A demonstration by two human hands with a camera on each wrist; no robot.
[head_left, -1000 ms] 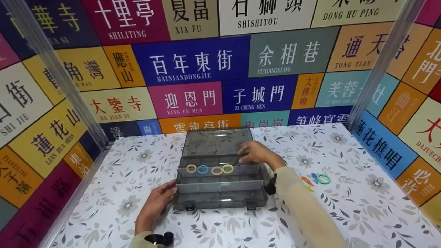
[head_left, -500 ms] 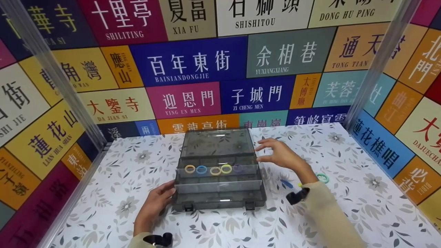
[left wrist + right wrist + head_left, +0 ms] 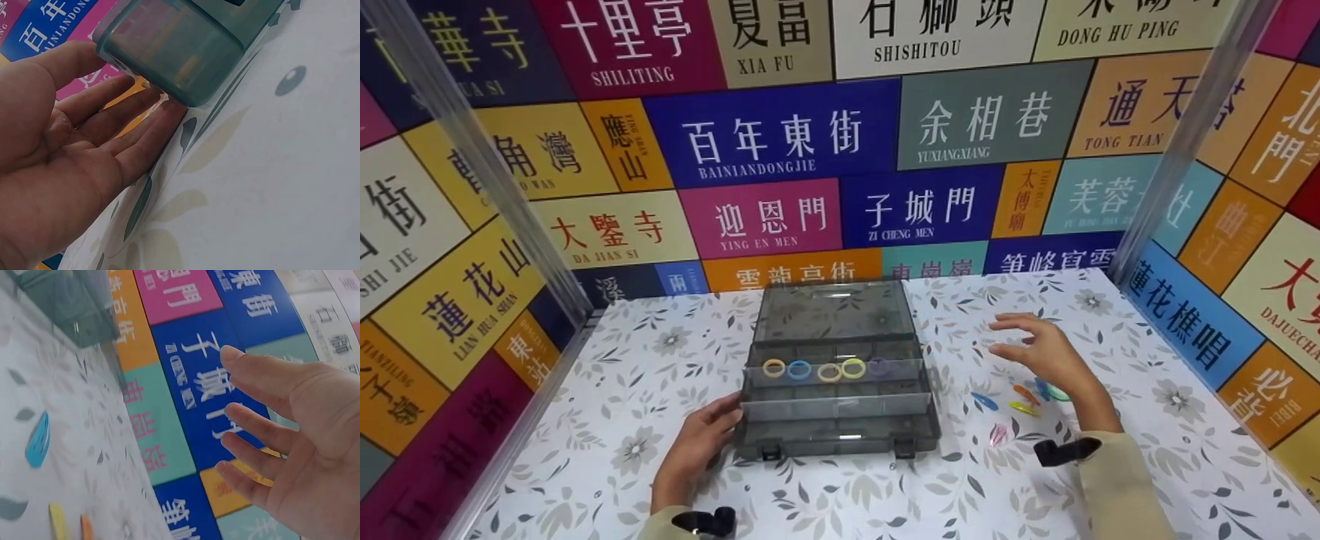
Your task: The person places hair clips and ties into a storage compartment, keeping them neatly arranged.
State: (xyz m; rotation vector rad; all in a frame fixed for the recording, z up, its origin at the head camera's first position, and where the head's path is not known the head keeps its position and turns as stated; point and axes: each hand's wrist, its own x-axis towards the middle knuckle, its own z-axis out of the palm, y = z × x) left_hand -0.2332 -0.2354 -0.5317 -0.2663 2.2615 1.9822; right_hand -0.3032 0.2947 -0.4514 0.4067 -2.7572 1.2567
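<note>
Now: five rings sit in middle tray of grey organizer box, frame centre. Left hand braces box corner, fingers flat. Right hand hovers, fingers spread, empty, above loose clips (still unsorted) on worktop, centre right. Nothing blocks.

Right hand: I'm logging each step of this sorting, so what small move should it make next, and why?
Probably lower onto the hair clips and pinch one, perhaps the blue clip nearest the organizer box. The right hand hovers open and empty above them, one box row already holds coloured rings, and the left hand steadies the box's corner.
</note>
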